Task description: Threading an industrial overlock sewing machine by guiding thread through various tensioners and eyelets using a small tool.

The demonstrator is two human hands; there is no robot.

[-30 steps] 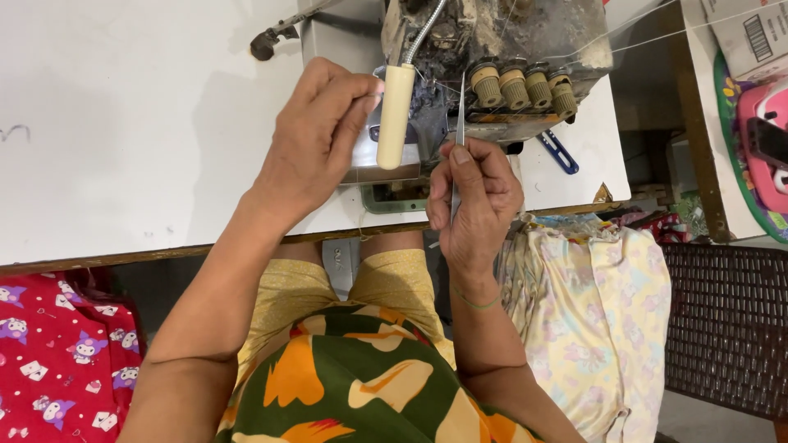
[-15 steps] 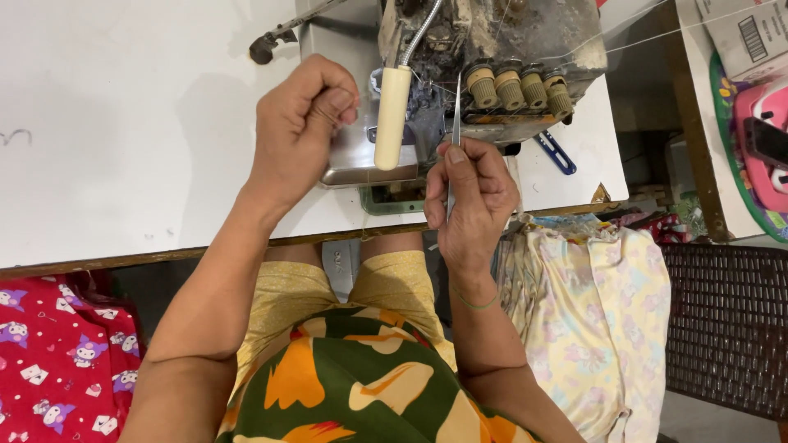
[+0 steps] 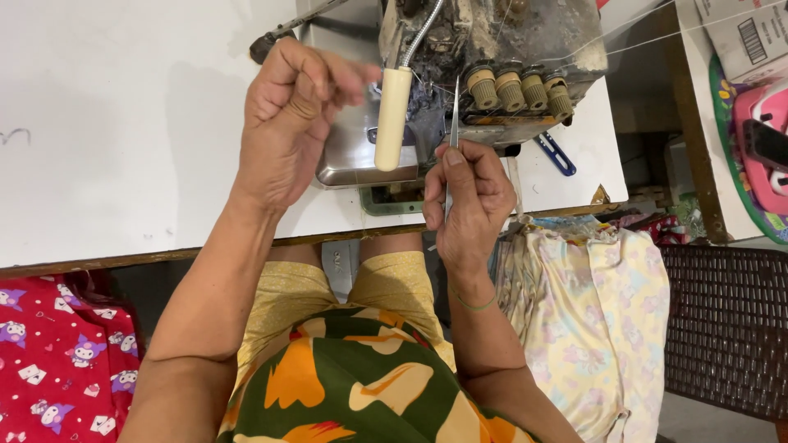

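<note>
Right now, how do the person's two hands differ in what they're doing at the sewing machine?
The right hand pinches thin metal tweezers, tip up toward the machine; the left hand holds no tool, fingers curled near the cream tube. The left sits higher over the table. Both are bare.

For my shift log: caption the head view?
Right hand points tweezers at a serger; left hand pinches thread.

white table | sewing machine (grimy) | blue tool
</note>
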